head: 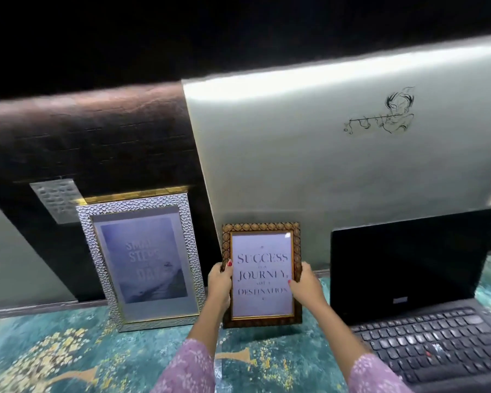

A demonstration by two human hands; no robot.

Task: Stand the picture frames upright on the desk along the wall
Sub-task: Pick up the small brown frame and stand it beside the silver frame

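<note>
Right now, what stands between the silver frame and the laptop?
In the head view, the brown frame stands there, held by the left hand and the right hand.

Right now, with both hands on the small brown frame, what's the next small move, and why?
Probably tilt the brown frame back a touch until it settles, then let go. Its bottom edge looks down on the desk, between the silver frame, already leaning on the wall, and the laptop. The left hand and right hand grip its side edges, so it may not stand alone yet.
</note>
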